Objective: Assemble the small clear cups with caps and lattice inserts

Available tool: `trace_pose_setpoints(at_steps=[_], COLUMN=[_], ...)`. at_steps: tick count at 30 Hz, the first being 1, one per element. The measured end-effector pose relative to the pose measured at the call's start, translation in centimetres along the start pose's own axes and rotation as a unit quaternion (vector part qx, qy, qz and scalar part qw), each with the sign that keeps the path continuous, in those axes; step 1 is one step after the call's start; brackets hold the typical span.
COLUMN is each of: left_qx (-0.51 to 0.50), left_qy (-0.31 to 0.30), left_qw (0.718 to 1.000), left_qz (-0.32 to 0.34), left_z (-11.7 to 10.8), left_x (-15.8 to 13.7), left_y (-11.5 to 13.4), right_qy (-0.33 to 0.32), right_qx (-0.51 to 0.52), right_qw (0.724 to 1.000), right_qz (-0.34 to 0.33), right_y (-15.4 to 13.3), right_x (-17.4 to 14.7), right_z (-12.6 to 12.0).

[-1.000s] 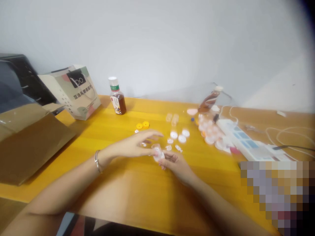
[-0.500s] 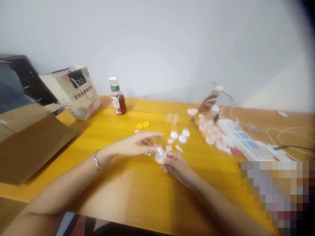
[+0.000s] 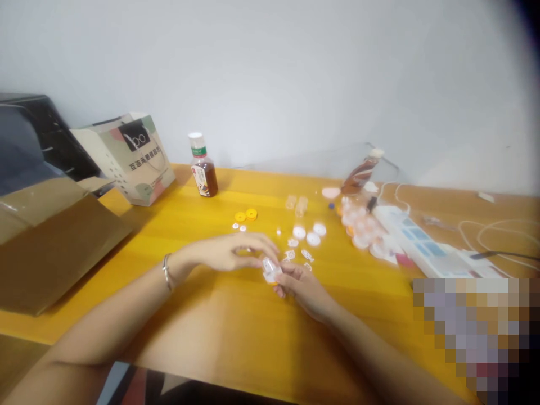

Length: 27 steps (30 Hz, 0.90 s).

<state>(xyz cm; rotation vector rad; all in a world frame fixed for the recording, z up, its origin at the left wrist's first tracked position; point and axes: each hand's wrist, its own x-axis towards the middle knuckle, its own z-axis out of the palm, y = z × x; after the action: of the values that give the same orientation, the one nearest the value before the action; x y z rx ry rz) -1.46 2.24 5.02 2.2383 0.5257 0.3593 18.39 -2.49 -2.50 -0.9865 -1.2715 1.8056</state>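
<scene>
While a small clear plastic cup [image 3: 272,272] with an orange base is pinched in the right hand [image 3: 306,286] over the tabletop [image 3: 219,337], the left hand [image 3: 225,252] arches beside it, fingertips near its top; whether they grip is unclear. Half a second ago, the left forefinger reached out straighter, above the cup.

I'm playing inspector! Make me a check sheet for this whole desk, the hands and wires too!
Surface: wooden table, shiny near the front.
Job's things: small clear container, held; three white discs; two yellow discs; white cut-out pieces.
Clutter: cardboard box, paper bag, upright bottle, tilted bottle.
Hands: right hand grips the container; left hand beside its top, touch unclear.
Cables: white and dark ones, right side.
Surroundings: pale wall behind.
</scene>
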Motion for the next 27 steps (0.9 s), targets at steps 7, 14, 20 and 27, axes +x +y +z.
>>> trace_pose_setpoints(at_steps=[7,14,20,27], left_qx=[0.002,0.003,0.011,0.003], left_qy=[0.033,0.002,0.051,0.060], left_qw=[0.998,1.000,0.997,0.996], left_qz=[-0.047,-0.024,-0.060,-0.067], left_z=[-0.25,-0.02,0.25,0.37], left_x=[-0.07,-0.14,0.04,0.03], left_y=[-0.49,-0.31,-0.18,-0.33], right_qy=[-0.002,0.002,0.000,0.009], right_qx=[-0.011,-0.034,-0.029,-0.022], right_qw=[1.000,0.999,0.999,0.999], right_qz=[-0.009,-0.016,-0.020,-0.025], right_y=[0.07,0.07,0.14,0.30], right_x=[0.09,0.10,0.07,0.14], right_z=[-0.01,0.00,-0.04,-0.09])
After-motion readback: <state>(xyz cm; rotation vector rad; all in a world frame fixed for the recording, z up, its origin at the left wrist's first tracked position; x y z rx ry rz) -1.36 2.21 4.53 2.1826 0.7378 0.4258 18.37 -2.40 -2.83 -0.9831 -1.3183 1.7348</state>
